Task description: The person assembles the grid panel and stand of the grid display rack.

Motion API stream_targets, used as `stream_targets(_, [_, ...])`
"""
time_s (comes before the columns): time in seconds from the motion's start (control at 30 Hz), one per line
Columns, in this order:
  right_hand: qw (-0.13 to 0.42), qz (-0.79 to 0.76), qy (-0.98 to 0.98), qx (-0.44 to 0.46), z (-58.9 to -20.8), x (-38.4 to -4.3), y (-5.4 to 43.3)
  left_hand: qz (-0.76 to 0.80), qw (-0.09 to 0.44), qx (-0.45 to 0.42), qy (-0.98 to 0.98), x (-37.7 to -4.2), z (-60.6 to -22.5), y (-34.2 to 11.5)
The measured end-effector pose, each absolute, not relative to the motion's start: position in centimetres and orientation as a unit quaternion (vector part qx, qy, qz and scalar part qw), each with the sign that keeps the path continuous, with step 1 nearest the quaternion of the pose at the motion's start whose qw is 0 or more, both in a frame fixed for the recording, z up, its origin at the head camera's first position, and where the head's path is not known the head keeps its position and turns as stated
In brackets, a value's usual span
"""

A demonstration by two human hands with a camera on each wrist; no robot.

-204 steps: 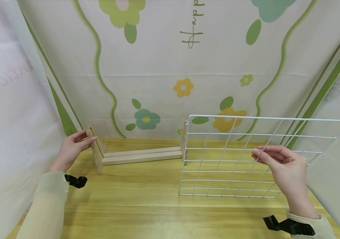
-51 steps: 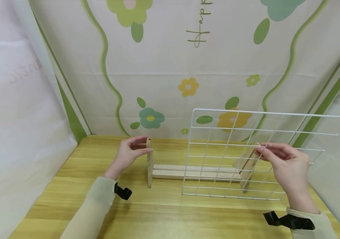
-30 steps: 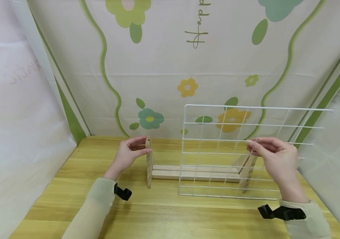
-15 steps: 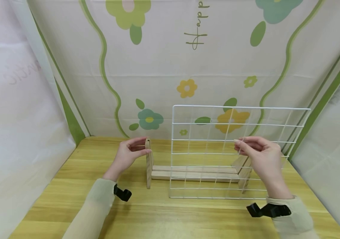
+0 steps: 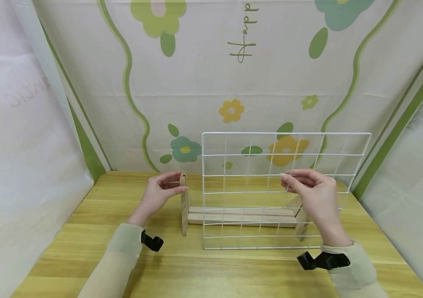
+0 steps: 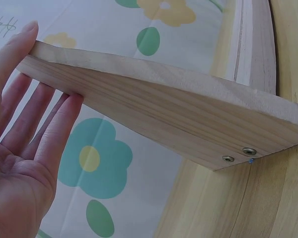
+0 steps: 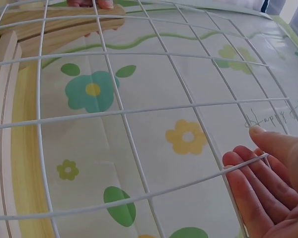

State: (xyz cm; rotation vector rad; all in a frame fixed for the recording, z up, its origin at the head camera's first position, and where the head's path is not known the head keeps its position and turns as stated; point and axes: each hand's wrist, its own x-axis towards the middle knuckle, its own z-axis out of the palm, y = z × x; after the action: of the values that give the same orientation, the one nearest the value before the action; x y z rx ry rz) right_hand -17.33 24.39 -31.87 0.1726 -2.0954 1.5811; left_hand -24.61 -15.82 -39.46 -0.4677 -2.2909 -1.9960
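My left hand [image 5: 158,192] pinches the top of the left upright of a pale wooden stand [image 5: 242,221], thumb on one side and fingers on the other. In the left wrist view, that upright's broad outer face [image 6: 154,106] shows two metal bolts near its foot. My right hand [image 5: 313,192] pinches a wire of a white wire grid panel [image 5: 241,155], its fingers reaching through the mesh. The panel is held upright in front of the stand, overlapping the grooved crossbar and the right upright [image 5: 302,219] in the head view. Its left edge is right of the left upright.
The stand rests on a wooden tabletop [image 5: 181,269]. A flower-printed cloth [image 5: 200,62] hangs behind it, with white cloth walls to the left [image 5: 17,165] and right [image 5: 412,186]. Black straps with small mounts [image 5: 323,261] sit on both wrists.
My left hand has brought the stand rightward and nearer since the oldest frame, then stayed still. Over the last second, my right hand has carried the wire grid panel leftward, turning it more face-on.
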Motion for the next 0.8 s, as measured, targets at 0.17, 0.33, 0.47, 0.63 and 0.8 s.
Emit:
stream_targets(0.17, [0.254,0.583,-0.769,0.064,-31.5,-17.5,23.7,-0.646,0.034,-0.149,-0.748,-24.6,-39.5,-15.8])
stream_targets(0.33, [0.261,0.582,-0.766,0.074,-31.0,-17.7,23.3,-0.644,0.037,-0.151,-0.749,-24.6,-39.6,-15.8])
stream_targets(0.47, [0.266,0.585,-0.762,0.08,-30.4,-18.0,23.1,-0.64,0.039,-0.153,-0.752,-24.5,-39.6,-15.9])
stream_targets(0.63, [0.266,0.59,-0.758,0.08,-29.2,-18.5,22.9,-0.639,0.038,-0.152,-0.753,-24.6,-39.7,-15.9])
stream_targets(0.8, [0.251,0.585,-0.767,0.082,-27.9,-19.1,22.6,-0.637,0.038,-0.15,-0.755,-24.5,-39.7,-16.0])
